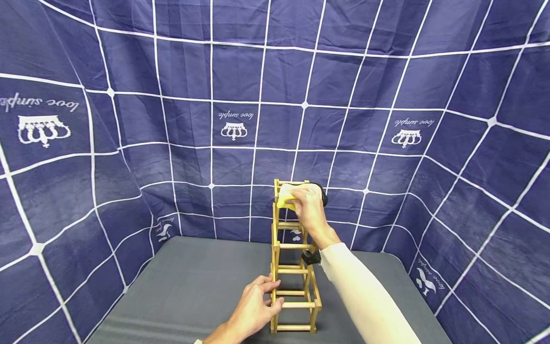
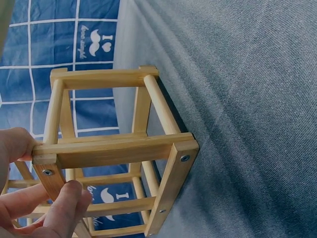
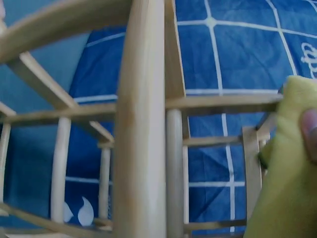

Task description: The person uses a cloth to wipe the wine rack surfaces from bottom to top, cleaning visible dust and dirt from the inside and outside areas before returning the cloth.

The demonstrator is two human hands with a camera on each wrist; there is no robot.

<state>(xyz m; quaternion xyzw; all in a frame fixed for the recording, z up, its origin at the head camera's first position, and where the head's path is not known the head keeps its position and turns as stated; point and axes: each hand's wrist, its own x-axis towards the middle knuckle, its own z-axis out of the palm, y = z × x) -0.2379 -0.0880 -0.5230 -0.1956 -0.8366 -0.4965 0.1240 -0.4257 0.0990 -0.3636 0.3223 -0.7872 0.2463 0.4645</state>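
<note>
A stepped wooden rack (image 1: 294, 305) of slats and round rods stands upright on the grey surface, its tall end farthest from me. My left hand (image 1: 254, 302) grips the rack's near left side, thumb and fingers about a post. The left wrist view shows the fingertips (image 2: 69, 198) against that screwed wooden frame (image 2: 114, 151). Up at the rack's top, my right hand (image 1: 310, 209) pinches a yellow cloth (image 1: 285, 197) against the upper bars. In the right wrist view the cloth (image 3: 285, 183) hangs beside a rail, with only a thumb showing.
The grey padded surface (image 1: 202, 282) spreads beneath the rack. A dark blue curtain (image 1: 189, 124) with white grid lines rises behind and on both sides. A black strap (image 1: 311, 257) sits at my right wrist. Something black (image 1: 324, 196), of unclear kind, shows behind the right hand.
</note>
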